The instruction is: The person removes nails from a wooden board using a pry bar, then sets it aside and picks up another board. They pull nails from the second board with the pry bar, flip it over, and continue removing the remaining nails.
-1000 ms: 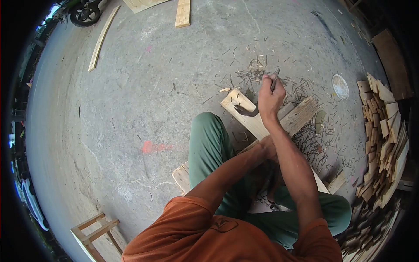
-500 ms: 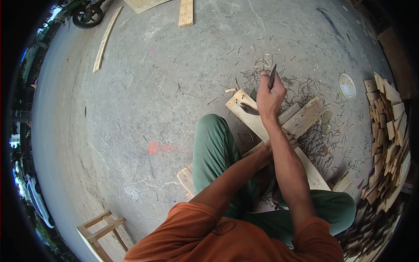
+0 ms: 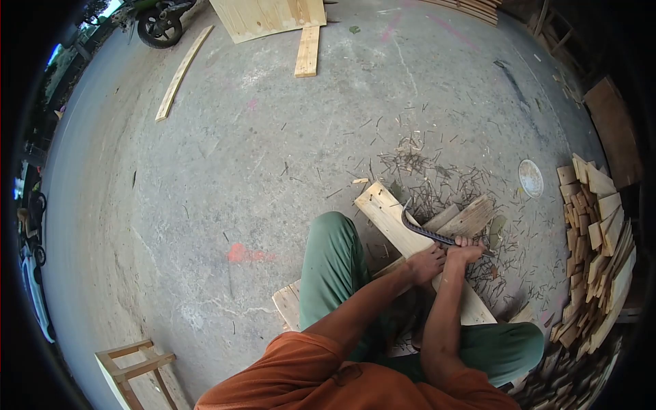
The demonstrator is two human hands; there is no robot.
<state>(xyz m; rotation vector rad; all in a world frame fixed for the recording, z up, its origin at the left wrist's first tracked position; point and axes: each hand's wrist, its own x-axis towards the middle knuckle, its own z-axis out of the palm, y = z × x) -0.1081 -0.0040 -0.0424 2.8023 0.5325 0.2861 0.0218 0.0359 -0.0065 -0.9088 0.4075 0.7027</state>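
Note:
My right hand (image 3: pixel 466 251) is closed around a dark ribbed pry bar (image 3: pixel 429 233) with a curved, hooked end. The bar lies across a pale wooden board (image 3: pixel 391 217), its hook near the board's right edge. Nails stick out near the board's far end. My left hand (image 3: pixel 426 264) is closed over the same board, just below the bar and beside my right hand; its fingertips are partly hidden. Weathered board pieces (image 3: pixel 467 217) lie under and to the right of the pale board.
Loose nails (image 3: pixel 427 171) litter the concrete ahead and to the right. Stacked wood pieces (image 3: pixel 591 232) stand at right, near a round white lid (image 3: pixel 530 179). A wooden frame (image 3: pixel 137 365) sits at lower left. A plank (image 3: pixel 307 51) and a plywood sheet (image 3: pixel 270 17) lie farther ahead.
My right hand has come down toward me from its raised position, bringing the pry bar across the board beside my left hand. The view has tilted farther forward.

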